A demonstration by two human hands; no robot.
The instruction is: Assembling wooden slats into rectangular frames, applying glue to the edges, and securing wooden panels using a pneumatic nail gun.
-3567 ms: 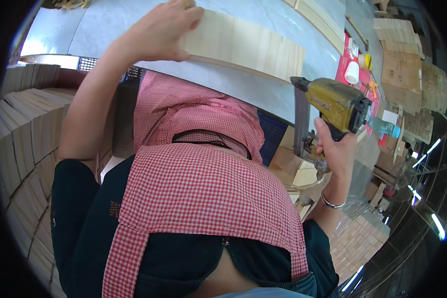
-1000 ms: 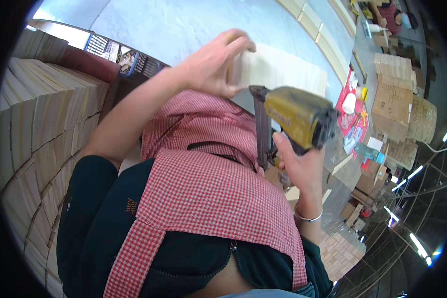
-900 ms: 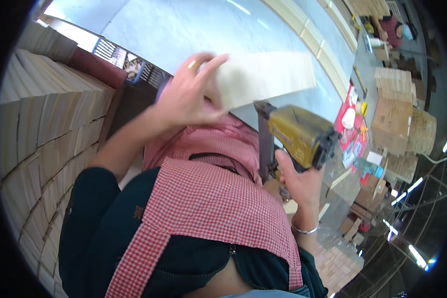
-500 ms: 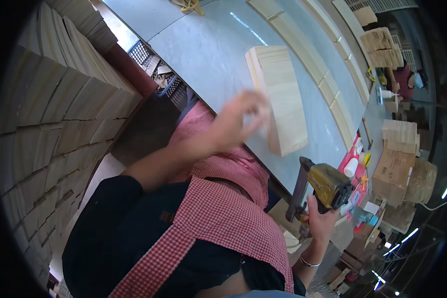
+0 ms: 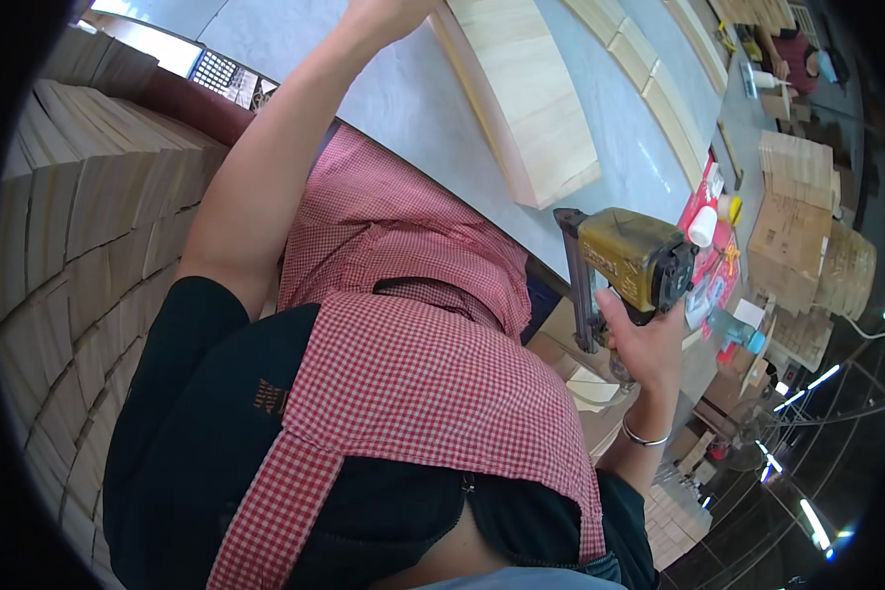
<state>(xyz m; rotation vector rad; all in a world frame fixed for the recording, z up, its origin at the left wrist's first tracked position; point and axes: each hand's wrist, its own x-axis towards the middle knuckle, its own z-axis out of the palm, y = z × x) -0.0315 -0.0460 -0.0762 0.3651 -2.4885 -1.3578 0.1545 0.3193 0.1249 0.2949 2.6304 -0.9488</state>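
Yellow nail gun (image 5: 624,254) sat gripped in our right hand (image 5: 647,339); left hand (image 5: 391,14), cut off beside wooden piece (image 5: 526,93), we couldn't read; basket (image 5: 213,75) contents looked unclear.

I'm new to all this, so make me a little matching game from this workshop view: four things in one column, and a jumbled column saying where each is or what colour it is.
Things
1. Nail gun
2. Wide wooden piece
3. Apron
4. Bracelet

Places and colours
A. Red-and-white checked
B. Lying on the pale table
C. Silver-coloured
D. Gripped in the person's right hand

Right pairs
1-D, 2-B, 3-A, 4-C
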